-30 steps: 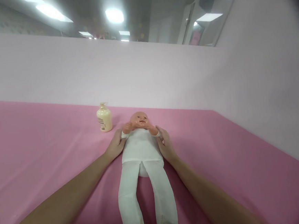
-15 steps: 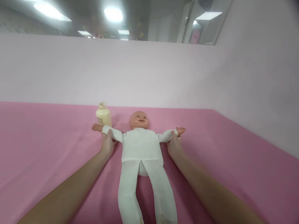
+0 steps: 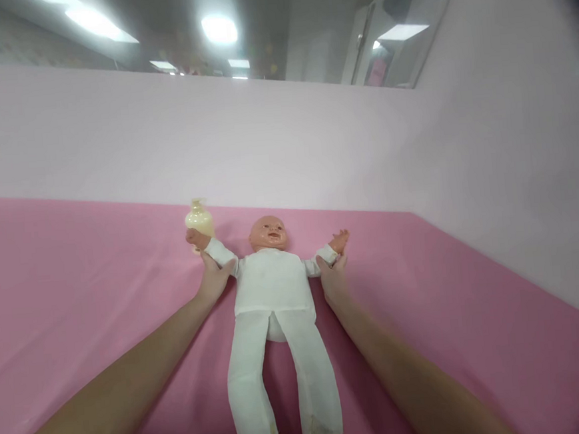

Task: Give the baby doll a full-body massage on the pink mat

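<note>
A pink-covered table point(image 3: 73, 274) meets a pale pink wall, and a baby doll point(image 3: 275, 312) in white lies face-up at its middle. The left hand point(image 3: 213, 276) and right hand point(image 3: 332, 279) each grasp one sleeved doll arm, raised outward. A cream pump bottle point(image 3: 199, 217) stands behind the doll's hand; its label cannot be read.

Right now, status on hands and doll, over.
Left hand and right hand each grip a doll arm, raised outward. Doll on its back. Pump bottle behind its hand.

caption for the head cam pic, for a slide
Two hands, left hand and right hand, hold a baby doll by its raised arms on a pink tabletop, a pump bottle behind.
</note>
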Demonstrator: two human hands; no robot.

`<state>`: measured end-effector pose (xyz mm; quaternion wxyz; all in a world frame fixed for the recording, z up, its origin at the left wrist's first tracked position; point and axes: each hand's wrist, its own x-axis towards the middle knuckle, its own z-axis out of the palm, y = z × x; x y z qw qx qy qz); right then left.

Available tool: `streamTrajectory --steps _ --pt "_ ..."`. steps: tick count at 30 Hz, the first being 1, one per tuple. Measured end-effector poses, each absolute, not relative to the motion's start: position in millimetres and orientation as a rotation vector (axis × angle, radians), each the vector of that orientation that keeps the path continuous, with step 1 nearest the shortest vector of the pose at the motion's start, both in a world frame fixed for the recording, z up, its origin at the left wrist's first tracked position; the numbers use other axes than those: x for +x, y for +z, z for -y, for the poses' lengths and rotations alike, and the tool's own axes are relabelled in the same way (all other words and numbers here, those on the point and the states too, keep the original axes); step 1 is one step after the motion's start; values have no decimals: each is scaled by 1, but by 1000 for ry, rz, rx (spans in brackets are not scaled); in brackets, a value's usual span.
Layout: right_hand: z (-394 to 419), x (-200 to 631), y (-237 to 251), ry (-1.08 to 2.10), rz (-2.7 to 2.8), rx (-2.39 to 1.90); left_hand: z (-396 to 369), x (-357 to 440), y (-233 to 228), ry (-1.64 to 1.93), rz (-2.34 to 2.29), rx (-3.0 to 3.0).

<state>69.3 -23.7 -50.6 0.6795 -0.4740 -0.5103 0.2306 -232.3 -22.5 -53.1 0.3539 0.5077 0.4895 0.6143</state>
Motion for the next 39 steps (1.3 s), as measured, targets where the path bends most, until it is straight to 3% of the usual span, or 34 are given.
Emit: streamTrajectory --steps 6,13,22,31,39 --pt "48 51 -18 538 1455 -1029 30 -227 -41 1509 -1221 1631" --pt "47 50 -27 465 1697 -1151 36 -225 -37 1251 -1217 2082" --pt "47 50 -27 461 1715 -1150 35 -228 -38 1186 -1287 2175" --pt "48 49 -25 479 1670 -1156 39 -222 -28 1310 -1182 2014" --pt "48 48 -20 614 1192 -1249 29 -232 -43 1522 -1356 1365"
